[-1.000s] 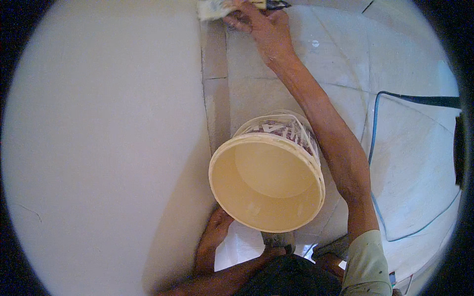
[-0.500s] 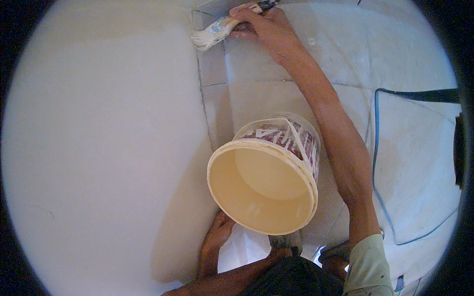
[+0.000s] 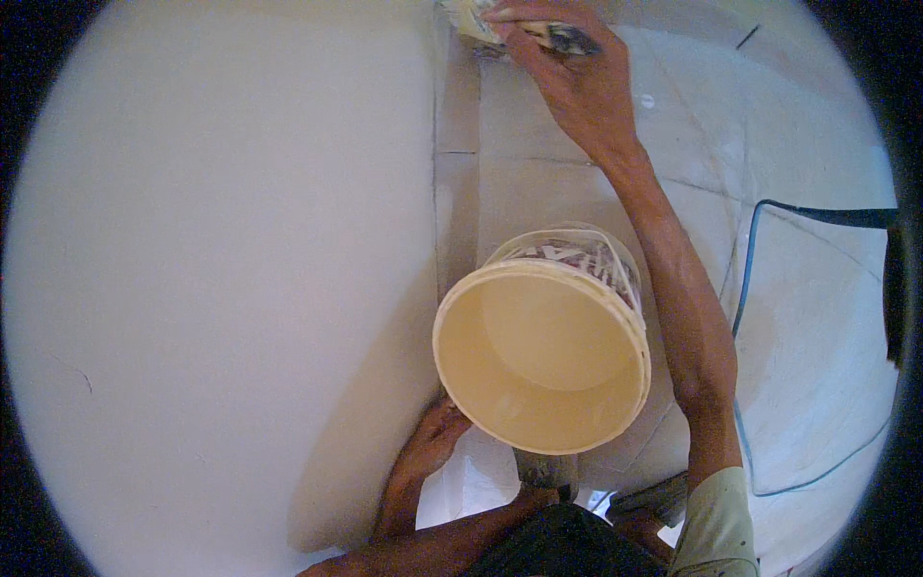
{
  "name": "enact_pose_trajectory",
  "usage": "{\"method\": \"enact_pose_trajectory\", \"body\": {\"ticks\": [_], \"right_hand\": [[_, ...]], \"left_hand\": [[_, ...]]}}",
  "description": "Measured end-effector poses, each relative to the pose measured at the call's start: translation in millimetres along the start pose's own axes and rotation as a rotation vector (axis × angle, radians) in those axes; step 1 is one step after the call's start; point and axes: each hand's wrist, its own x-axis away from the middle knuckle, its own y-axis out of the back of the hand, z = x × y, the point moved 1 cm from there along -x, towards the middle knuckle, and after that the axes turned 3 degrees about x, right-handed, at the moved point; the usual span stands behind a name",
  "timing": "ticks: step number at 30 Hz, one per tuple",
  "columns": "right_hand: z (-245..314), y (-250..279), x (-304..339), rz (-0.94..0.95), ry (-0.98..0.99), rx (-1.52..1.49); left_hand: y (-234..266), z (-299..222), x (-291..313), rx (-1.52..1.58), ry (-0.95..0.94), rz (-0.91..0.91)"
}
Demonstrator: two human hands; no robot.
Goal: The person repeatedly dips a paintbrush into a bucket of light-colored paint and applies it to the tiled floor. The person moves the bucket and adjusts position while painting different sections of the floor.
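Watching through the head view, I am seeing the right hand point(image 3: 588, 82) pinching the brush point(image 3: 473, 21) firmly, its bristles resting beside the foot of the wall point(image 3: 240, 269), at the top. The left hand point(image 3: 437, 435) is touching the tilted bucket point(image 3: 500, 404) at its lower left; fingers are hiding partly, so I am not telling their closure.
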Motion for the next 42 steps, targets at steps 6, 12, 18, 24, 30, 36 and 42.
{"method": "enact_pose_trajectory", "body": {"ticks": [6, 12, 18, 24, 30, 36, 42], "right_hand": [[20, -28, -34, 0.134, 0.119, 0.136], [28, -7, -36, 0.239, 0.176, 0.427], [36, -28, -44, 0.109, 0.294, 0.542], [41, -14, -12, 0.209, 0.335, 0.792], [32, 11, -37, 0.124, 0.286, 0.719], [50, 4, -1, 0.010, 0.125, 0.755], [16, 20, -26, 0.033, 0.263, 0.631]], "left_hand": [[7, 10, -3, 0.030, -0.177, 0.121], [10, -19, 5, 0.023, -0.311, 0.108], [9, -17, 4, 0.012, -0.305, 0.157], [13, -10, 4, -0.003, -0.361, 0.138], [5, -31, 7, -0.014, -0.300, 0.166], [18, -19, 14, -0.043, -0.371, 0.135], [15, -18, 17, 0.009, -0.313, 0.126]]}}
